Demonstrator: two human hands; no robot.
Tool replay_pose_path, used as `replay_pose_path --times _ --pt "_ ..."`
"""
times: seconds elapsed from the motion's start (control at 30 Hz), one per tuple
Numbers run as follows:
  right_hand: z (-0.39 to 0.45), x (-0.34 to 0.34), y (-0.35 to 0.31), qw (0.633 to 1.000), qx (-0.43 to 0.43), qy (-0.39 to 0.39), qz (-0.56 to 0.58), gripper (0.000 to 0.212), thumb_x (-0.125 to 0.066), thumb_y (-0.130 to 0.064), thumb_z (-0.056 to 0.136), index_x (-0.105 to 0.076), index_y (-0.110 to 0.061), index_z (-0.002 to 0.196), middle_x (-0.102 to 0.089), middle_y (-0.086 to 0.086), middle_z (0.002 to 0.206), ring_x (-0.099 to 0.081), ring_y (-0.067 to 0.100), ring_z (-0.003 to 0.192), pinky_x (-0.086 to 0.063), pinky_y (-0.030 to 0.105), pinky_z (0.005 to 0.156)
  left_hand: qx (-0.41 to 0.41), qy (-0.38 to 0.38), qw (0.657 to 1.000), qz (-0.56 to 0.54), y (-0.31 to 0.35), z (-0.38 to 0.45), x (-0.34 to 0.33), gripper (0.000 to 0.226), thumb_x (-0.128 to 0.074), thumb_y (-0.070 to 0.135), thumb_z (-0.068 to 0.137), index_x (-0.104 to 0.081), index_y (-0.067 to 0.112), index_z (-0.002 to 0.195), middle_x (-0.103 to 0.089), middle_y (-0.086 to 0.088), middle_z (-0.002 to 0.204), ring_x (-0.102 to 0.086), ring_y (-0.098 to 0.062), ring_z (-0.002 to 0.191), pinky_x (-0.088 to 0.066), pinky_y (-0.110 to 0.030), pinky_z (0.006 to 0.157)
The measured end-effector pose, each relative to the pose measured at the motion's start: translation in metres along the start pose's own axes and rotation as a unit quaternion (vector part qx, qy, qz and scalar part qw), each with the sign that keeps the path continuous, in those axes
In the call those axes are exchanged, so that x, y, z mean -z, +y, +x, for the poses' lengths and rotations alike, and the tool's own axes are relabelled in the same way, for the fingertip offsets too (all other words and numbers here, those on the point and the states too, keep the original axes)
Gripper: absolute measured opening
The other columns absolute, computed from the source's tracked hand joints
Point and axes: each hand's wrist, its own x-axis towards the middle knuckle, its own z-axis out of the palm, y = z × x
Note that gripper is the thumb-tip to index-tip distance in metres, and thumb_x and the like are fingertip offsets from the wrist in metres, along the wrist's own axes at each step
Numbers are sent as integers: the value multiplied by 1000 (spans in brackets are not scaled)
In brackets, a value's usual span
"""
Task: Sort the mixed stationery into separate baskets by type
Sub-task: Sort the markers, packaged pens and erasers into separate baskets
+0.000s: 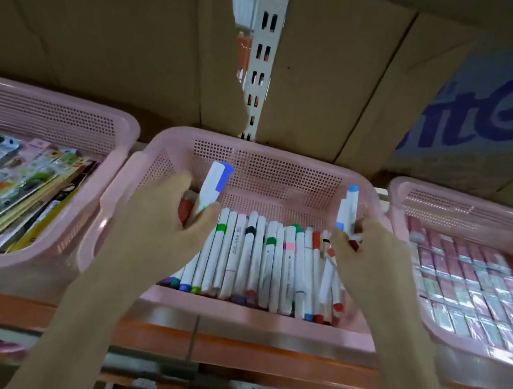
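While the left hand (173,215) pinches a blue-capped marker (213,185) at 11 o'clock of the middle basket (274,154) and the right hand (369,246) grips another marker (347,207) at 2 o'clock, sorting seems midway; next, each likely needs laying among the marker row (259,260).

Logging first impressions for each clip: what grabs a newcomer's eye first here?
Two hands over the middle pink basket, which is packed with white markers: the left hand holds up a blue-capped marker, and the right hand holds a light-blue-capped one. Pink baskets on either side hold flat packets and pink boxes.
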Motion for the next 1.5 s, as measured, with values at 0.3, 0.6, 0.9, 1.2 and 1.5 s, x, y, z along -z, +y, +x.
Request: replay_pose_path --times 0.3,0.6,0.9,1.2,1.5 --pt "22 -12 13 980 -66 -163 -98 23 -52 -26 90 -49 -12 72 -50 0 64 -46 11 52 -31 23 43 26 25 999 -2 0 2 -13 36 -48 25 91 -34 11 61 -36 -2 55 -38 -18 49 -28 -30 48" --pt "21 -10 20 983 -44 -135 -114 25 -48 -31 94 -52 -12 78 -48 0 65 -50 16 59 -35 24 51 16 -77 996 -48 34 17 -58 36 -48 30 95 -37 10 68 -35 0 63 -32 -12 49 -33 -14 45" --pt "38 6 14 988 11 -67 -139 25 -51 -28 92 -44 -15 71 -45 2 68 -46 14 55 -29 23 46 57 -85 995 -11 27 16 -56 38 -51 36 93 -37 10 68 -36 -1 58 -34 -16 53 -26 -28 49" --pt "28 -9 14 957 -39 -210 -196 24 -52 -19 89 -42 -17 68 -46 0 71 -47 14 61 -36 23 51 76 -81 994 13 7 21 -45 40 -53 37 91 -40 7 69 -35 0 58 -33 -14 53 -27 -26 49" --pt "25 0 4 956 -73 -250 -139 26 -53 -19 90 -38 -14 69 -47 0 68 -45 10 53 -29 21 42 59 -109 992 -3 7 27 -50 39 -56 37 90 -40 9 67 -35 0 58 -34 -14 53 -28 -26 51"
